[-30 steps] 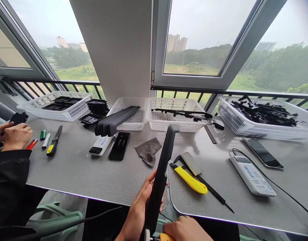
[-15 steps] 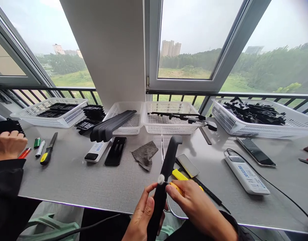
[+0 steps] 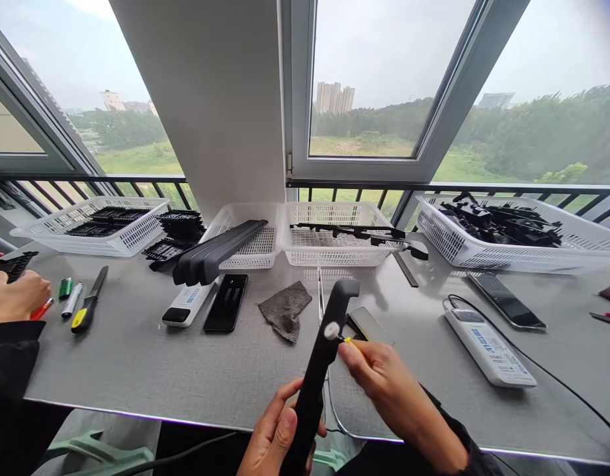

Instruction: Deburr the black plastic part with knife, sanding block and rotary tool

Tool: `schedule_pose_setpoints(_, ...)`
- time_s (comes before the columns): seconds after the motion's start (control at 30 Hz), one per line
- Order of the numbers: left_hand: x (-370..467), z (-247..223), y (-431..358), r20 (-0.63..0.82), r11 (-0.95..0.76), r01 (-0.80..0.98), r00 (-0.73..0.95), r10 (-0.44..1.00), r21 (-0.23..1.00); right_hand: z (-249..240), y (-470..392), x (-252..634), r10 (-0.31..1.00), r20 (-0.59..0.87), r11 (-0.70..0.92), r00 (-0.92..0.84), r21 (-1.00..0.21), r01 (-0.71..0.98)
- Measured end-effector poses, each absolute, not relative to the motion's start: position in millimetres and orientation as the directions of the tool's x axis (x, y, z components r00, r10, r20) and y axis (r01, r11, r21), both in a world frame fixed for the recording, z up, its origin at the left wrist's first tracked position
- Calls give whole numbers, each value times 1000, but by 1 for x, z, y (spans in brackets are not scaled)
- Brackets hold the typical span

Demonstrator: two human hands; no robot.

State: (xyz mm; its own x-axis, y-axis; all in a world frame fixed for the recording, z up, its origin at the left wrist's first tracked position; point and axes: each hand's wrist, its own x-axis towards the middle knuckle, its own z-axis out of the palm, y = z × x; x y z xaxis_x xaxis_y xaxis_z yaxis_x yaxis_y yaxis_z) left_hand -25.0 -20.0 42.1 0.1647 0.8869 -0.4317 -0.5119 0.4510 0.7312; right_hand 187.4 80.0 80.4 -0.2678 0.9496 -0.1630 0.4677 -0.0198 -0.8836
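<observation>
Currently | right-end basket (image 3: 513, 258): black parts (image 3: 503, 223) (heaped) | left hand (image 3: 274, 433) grips black bar (image 3: 313, 377) | right hand (image 3: 384, 377) grips yellow-handled tool (image 3: 353, 343)

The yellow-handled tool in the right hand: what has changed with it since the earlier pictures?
The right hand has moved the yellow-handled tool up along the long black part, so its white round tip now sits near the hooked upper end. Neither hand has let go. The left hand still holds the part; the gray cloth still lies on the table.
</observation>
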Motion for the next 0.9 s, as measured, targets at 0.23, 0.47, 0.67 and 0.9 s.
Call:
schedule_pose_setpoints(0.23,-23,45,-12,-343,407,-638,230,911,653,79,46,188,836,-285,-24,-469,-872,488)
schedule_pose_setpoints(0.47,-25,44,-14,-333,445,-649,298,895,616,77,45,192,841,-252,9,-480,-878,478)
schedule_pose_setpoints(0.67,-28,39,-14,-302,465,-652,353,885,599,77,42,193,849,-192,34,-492,-910,413)
schedule_pose_setpoints(0.9,-29,41,-14,-299,475,-644,371,879,599,81,45,192,845,-276,12,-458,-846,532)
